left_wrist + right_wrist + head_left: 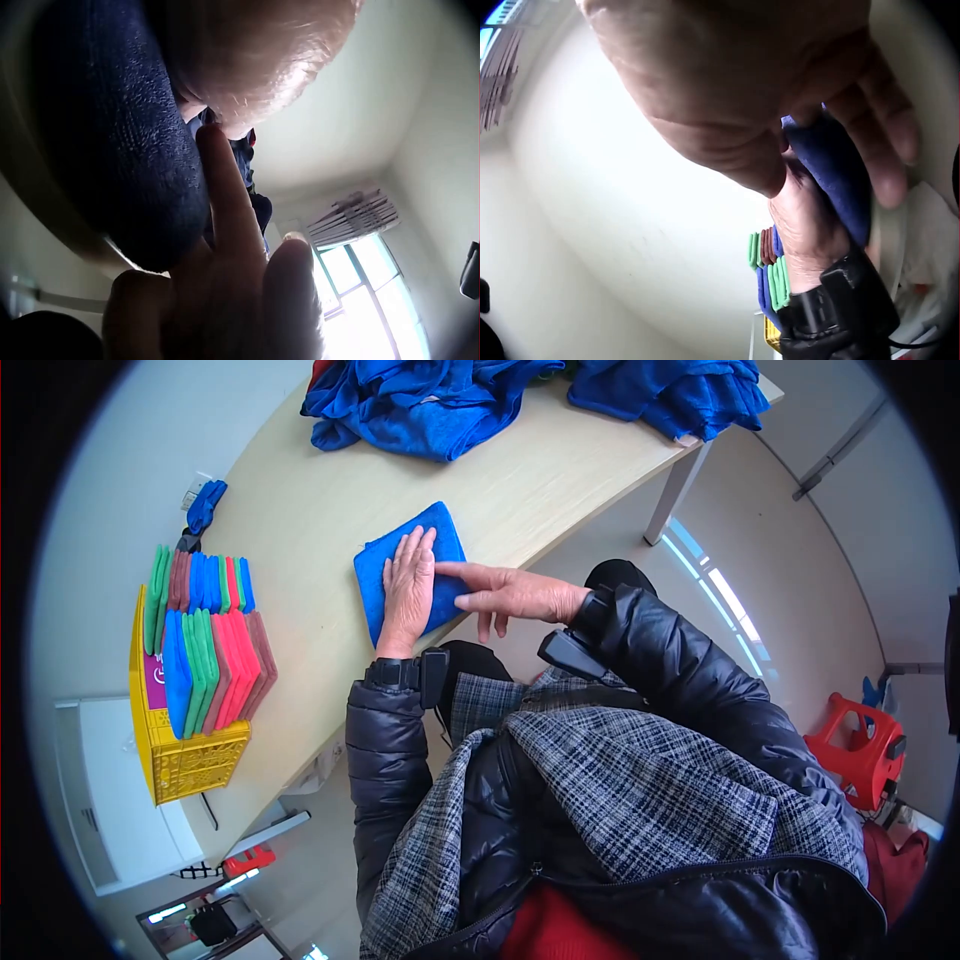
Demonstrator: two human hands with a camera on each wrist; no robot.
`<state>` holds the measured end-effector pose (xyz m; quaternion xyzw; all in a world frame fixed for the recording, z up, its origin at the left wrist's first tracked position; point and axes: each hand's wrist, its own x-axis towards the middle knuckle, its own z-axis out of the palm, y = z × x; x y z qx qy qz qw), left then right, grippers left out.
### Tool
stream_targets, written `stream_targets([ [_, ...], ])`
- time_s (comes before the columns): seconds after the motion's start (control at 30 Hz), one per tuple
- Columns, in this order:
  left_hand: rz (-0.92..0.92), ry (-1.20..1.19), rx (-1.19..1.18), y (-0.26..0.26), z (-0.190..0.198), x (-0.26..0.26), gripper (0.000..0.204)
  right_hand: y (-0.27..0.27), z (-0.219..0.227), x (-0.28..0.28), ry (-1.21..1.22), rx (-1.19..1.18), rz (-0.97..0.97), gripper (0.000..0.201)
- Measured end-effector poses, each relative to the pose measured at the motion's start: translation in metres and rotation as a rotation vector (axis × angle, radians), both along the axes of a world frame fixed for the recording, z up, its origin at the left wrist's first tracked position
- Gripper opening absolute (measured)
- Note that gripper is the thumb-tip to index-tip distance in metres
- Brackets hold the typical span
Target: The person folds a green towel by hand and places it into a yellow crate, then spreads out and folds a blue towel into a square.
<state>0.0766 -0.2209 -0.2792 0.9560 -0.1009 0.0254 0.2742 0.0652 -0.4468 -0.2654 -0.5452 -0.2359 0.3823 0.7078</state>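
Note:
A folded blue cloth lies near the table's front edge, its thick folded side filling the left of the left wrist view. My left hand rests flat on top of it, fingers together and stretched toward the far corner. From the right comes my right hand, index finger and thumb extended over the cloth, the index tip right at the left hand. Its other fingers hang lower, at the cloth's near side by the table edge. In the right wrist view these loose fingers stand apart from the cloth.
On the left, a yellow basket holds upright folded cloths in blue, green, red and brown. Crumpled blue cloths pile at the far edge, with another heap at the far right corner. A small blue bundle lies behind the basket.

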Motion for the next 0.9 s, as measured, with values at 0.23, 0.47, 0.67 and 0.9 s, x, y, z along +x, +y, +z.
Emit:
stream_targets([
  [0.23, 0.034, -0.009, 0.184, -0.007, -0.004, -0.001, 0.059, -0.006, -0.017, -0.017, -0.202, -0.161, 0.086, 0.057],
  [0.47, 0.065, -0.078, 0.295, -0.012, -0.008, -0.001, 0.061, -0.012, -0.034, -0.021, -0.283, -0.061, 0.038, 0.032],
  [0.67, 0.081, -0.087, 0.310, -0.015, -0.010, -0.001, 0.061, -0.024, -0.031, -0.030, -0.324, -0.035, -0.031, 0.025],
  [0.9, 0.101, -0.099, 0.352, -0.016, -0.009, -0.002, 0.063, -0.044, -0.002, -0.015, -0.026, -0.100, 0.016, 0.024],
])
